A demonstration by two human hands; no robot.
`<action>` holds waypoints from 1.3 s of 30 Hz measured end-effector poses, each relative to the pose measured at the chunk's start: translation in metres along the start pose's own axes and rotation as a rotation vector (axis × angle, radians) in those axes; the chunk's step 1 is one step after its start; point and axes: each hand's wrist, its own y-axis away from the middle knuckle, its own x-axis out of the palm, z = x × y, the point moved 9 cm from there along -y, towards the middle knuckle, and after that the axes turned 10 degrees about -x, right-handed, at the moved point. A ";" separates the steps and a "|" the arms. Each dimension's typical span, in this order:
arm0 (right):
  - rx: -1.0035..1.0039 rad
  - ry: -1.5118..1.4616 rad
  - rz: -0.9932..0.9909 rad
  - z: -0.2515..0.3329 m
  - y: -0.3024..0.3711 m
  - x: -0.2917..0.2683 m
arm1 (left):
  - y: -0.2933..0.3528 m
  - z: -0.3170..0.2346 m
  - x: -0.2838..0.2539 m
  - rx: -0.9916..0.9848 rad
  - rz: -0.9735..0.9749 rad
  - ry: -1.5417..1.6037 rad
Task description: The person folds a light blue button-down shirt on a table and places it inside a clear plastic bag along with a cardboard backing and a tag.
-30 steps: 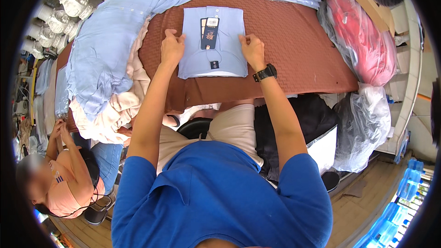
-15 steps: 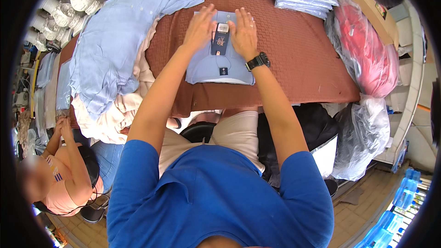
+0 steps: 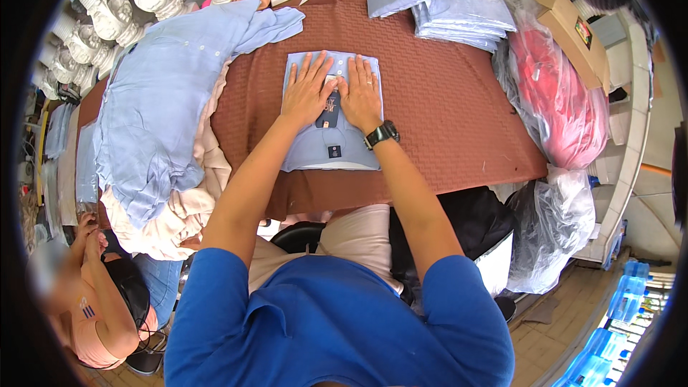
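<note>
Before me a light blue shirt (image 3: pixel 297 147), folded into a neat rectangle, lies on a brown textured cloth (image 3: pixel 444 115). My left hand (image 3: pixel 309 92) rests flat on its upper left part, fingers stretched out. Beside it my right hand (image 3: pixel 360 97) lies flat on the upper right part, fingers extended, a black watch on the wrist. Between the hands a dark hang tag (image 3: pixel 329 111) shows, its upper end partly covered by my left thumb. Below, a small dark square label (image 3: pixel 335 151) hangs on a thin string on the shirt front.
Unfolded light blue shirts (image 3: pixel 154 100) lie heaped at the left over cream garments (image 3: pixel 165 222). Bagged folded shirts (image 3: pixel 466 18) are stacked at the far right, near red garments in clear plastic (image 3: pixel 559 93) and a cardboard box (image 3: pixel 573 36). Another person (image 3: pixel 107 308) sits at the lower left.
My view has tilted, so the table sits lower in the picture. Both hands, raised and slightly blurred earlier, now lie flat on the folded shirt, closer together and nearer its middle.
</note>
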 end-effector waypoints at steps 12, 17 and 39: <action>-0.116 0.395 -0.440 -0.144 -0.143 -0.188 | 0.110 0.060 -0.117 -0.352 -0.291 0.641; -0.037 0.245 -0.247 -0.211 -0.174 -0.182 | 0.160 0.058 -0.087 -0.492 -0.065 0.861; 0.552 -0.325 0.229 -0.017 0.153 -0.092 | 0.161 0.064 -0.059 -0.598 0.211 0.202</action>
